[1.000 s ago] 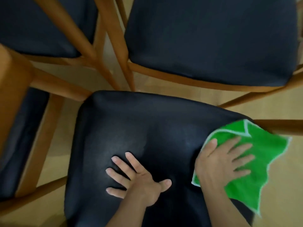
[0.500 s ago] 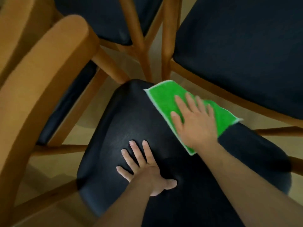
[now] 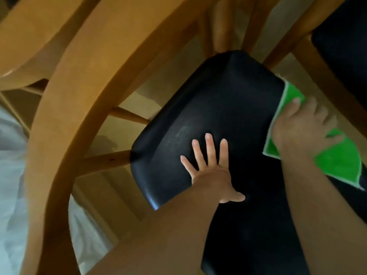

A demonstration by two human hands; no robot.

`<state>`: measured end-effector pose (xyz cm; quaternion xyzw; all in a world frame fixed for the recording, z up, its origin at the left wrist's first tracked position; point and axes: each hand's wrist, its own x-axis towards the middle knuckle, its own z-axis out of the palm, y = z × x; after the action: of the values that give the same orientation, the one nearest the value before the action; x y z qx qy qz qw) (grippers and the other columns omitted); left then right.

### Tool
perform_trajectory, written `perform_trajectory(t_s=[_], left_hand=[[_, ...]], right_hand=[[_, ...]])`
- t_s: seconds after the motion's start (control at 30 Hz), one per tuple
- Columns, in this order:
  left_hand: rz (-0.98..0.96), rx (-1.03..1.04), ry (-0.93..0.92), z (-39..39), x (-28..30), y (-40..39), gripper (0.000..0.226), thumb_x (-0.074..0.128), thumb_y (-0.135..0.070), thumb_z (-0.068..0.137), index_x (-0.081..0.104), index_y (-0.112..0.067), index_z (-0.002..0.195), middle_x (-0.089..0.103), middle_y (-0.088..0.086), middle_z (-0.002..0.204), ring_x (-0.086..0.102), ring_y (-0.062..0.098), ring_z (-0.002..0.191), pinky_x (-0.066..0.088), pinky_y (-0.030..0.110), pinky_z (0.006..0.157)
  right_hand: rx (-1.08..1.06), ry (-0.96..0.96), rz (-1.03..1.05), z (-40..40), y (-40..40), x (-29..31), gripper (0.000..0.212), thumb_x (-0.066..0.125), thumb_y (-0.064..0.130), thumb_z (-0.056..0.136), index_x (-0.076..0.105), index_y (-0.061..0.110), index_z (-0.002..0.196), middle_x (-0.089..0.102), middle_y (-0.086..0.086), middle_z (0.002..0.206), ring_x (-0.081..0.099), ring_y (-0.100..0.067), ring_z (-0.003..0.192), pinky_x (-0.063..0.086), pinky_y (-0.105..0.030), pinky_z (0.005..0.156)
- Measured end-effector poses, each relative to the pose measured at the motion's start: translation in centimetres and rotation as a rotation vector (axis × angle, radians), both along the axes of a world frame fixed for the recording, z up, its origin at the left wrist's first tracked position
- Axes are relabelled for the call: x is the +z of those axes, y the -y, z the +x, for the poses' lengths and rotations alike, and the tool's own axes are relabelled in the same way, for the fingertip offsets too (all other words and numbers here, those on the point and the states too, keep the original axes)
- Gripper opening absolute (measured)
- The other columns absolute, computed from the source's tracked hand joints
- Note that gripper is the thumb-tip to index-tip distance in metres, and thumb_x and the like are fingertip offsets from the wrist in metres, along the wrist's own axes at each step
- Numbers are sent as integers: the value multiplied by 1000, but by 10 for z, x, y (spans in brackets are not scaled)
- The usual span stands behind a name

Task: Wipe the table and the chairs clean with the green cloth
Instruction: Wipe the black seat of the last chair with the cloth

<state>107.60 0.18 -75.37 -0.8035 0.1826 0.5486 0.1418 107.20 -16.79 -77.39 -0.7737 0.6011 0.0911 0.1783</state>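
- Left hand (image 3: 211, 173) flat on the black chair seat (image 3: 218, 108), fingers (image 3: 208, 147) straight and spread, thumb out to the side, gripping nothing.
- Right hand (image 3: 301, 128) pressed onto the green cloth (image 3: 337, 161) at the seat's right edge, fingers stretched out flat over the fabric, somewhat blurred.
- Cloth draped over that right edge, one white-hemmed corner poking out past the fingertips, another part hanging down below the wrist.
- Curved wooden chair back (image 3: 79, 96) sweeping across the left side, close to the camera.
- Wooden rungs (image 3: 107, 159) visible beneath, running to the seat's left side.
- Second black seat (image 3: 345, 46) at upper right, apart from the first.
- White fabric (image 3: 10, 175) along the left border.
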Motion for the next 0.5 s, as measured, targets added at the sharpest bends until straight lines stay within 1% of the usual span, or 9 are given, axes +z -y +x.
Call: perform_trajectory(t_s=[0.13, 0.17, 0.23, 0.27, 0.3, 0.37, 0.4, 0.43, 0.5], left_hand=[[13, -45, 1, -2, -8, -3, 144, 67, -66, 59, -67, -26, 96, -72, 8, 112, -67, 41, 95, -41, 68, 64], [24, -73, 13, -4, -13, -6, 134, 58, -63, 64, -64, -25, 106, -70, 8, 116, -67, 41, 95, -41, 69, 63], [22, -110, 24, -10, -25, -11, 97, 35, -58, 86, -41, -26, 135, -54, 9, 139, -67, 40, 94, -42, 68, 61], [20, -107, 33, -12, -31, -12, 82, 26, -61, 91, -31, -30, 143, -45, 7, 147, -65, 39, 96, -43, 68, 61], [34, -102, 49, -12, -35, -12, 80, 19, -69, 89, -27, -35, 144, -41, 3, 150, -63, 40, 102, -42, 68, 64], [65, -84, 51, -9, -34, -9, 90, 12, -84, 72, -29, -44, 141, -42, -1, 150, -60, 42, 110, -38, 72, 74], [66, -80, 32, -8, -32, -7, 98, 17, -87, 64, -33, -45, 138, -45, -1, 148, -61, 42, 108, -37, 73, 76], [70, -78, 11, -8, -29, -6, 111, 28, -88, 58, -41, -42, 133, -53, 2, 141, -63, 44, 104, -37, 74, 74], [73, -78, 5, -6, -20, -5, 140, 54, -83, 51, -62, -31, 110, -69, 11, 117, -65, 46, 97, -39, 72, 65]], right_hand=[[363, 42, 11, 83, -57, 3, 66, 15, 51, 96, 9, 19, 154, 6, -15, 161, 0, -42, 146, -3, -67, 108], [490, 41, 5, 93, -77, 6, 67, 16, 51, 96, 6, 20, 154, 0, -15, 161, -4, -43, 145, -7, -67, 108], [803, 83, 19, 95, -114, 11, 67, 21, 50, 97, 3, 21, 154, -8, -14, 161, -14, -42, 144, -16, -65, 106], [966, 107, 45, 89, -129, 11, 66, 23, 48, 98, 4, 22, 155, -10, -11, 162, -17, -41, 144, -19, -64, 105], [1107, 131, 65, 82, -135, 11, 63, 25, 47, 98, 7, 24, 155, -8, -7, 162, -17, -38, 145, -20, -62, 106], [1252, 181, 87, 71, -126, 8, 58, 23, 46, 99, 13, 29, 154, -1, 0, 163, -12, -30, 147, -18, -55, 110], [1264, 195, 91, 68, -113, 7, 56, 21, 46, 100, 14, 30, 154, 2, 4, 163, -9, -26, 148, -16, -51, 112], [1254, 200, 90, 65, -100, 6, 56, 19, 47, 100, 13, 32, 153, 2, 6, 163, -7, -23, 148, -15, -47, 113], [1162, 190, 57, 61, -73, 3, 57, 16, 48, 99, 8, 31, 154, 0, 7, 163, -5, -22, 149, -12, -46, 114]])
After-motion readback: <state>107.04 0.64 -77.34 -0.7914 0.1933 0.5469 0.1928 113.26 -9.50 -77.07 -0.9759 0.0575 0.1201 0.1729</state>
